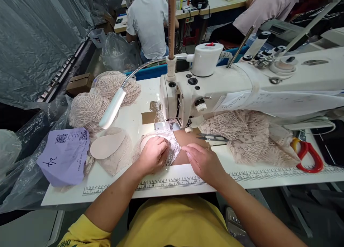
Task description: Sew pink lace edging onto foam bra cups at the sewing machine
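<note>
A piece of pale lace fabric (174,151) lies under the needle area of a white sewing machine (209,93). My left hand (153,154) is closed over the lace's left side, fingers curled on it. At the lace's right corner, my right hand (202,161) pinches the edge between thumb and forefinger. Part of a smooth beige pad shows beside my left hand. Black thread snips (213,137) rest just beyond my right hand. Left of my hands lies another lace piece (118,161) with a beige oval pad (108,145) on it.
Lace bundles (90,111) and a purple paper slip (64,156) sit at the left. A lamp (113,109) on a bent neck overhangs the table. More lace (249,139) and red-handled scissors (311,157) lie right. A printed ruler runs along the front edge. Two people sit beyond.
</note>
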Action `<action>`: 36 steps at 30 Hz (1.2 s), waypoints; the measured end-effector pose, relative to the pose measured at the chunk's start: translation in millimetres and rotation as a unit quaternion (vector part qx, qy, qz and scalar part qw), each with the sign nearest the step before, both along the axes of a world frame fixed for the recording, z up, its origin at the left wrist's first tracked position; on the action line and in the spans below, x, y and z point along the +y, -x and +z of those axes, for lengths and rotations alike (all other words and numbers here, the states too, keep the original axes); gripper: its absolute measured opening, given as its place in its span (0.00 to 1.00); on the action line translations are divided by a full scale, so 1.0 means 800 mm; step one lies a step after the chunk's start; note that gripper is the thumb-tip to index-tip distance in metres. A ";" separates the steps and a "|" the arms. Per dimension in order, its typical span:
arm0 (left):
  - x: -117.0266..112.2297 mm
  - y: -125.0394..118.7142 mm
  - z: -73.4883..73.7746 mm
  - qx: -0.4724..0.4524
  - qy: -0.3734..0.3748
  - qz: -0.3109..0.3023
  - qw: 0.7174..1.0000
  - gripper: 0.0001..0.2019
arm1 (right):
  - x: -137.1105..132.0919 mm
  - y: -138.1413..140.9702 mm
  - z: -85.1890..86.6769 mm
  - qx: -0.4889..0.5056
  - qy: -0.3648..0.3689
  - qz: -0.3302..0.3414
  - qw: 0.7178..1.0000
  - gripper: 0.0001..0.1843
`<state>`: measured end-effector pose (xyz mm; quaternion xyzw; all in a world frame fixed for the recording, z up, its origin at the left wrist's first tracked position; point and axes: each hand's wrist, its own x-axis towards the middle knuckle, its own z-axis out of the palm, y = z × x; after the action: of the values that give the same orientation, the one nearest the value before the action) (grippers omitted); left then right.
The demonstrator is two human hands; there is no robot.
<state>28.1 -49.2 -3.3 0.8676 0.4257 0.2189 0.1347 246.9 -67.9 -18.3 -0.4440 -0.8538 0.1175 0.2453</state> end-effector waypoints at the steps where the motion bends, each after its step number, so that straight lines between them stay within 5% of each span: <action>1: 0.000 0.000 0.001 0.001 0.001 0.000 1.000 0.09 | 0.000 0.002 0.000 -0.021 -0.007 0.010 1.000 0.17; 12: -0.003 0.005 -0.007 0.111 -0.057 -0.087 0.988 0.14 | -0.004 0.003 -0.002 -0.089 -0.037 0.055 0.994 0.20; 24: -0.005 -0.001 -0.006 0.147 -0.044 -0.072 0.986 0.18 | 0.001 0.001 -0.002 -0.038 -0.024 0.050 0.998 0.19; 30: -0.002 -0.002 -0.007 0.114 -0.053 -0.095 0.987 0.17 | 0.007 0.007 -0.002 -0.100 -0.040 0.020 0.994 0.21; 36: -0.001 -0.001 -0.004 0.175 -0.044 -0.068 0.981 0.21 | 0.005 0.007 -0.004 -0.118 -0.049 0.028 0.991 0.21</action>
<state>28.6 -49.6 -6.1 0.9245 0.3727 0.0722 0.0347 241.0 -63.6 -21.4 -0.4181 -0.8935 0.0291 0.1613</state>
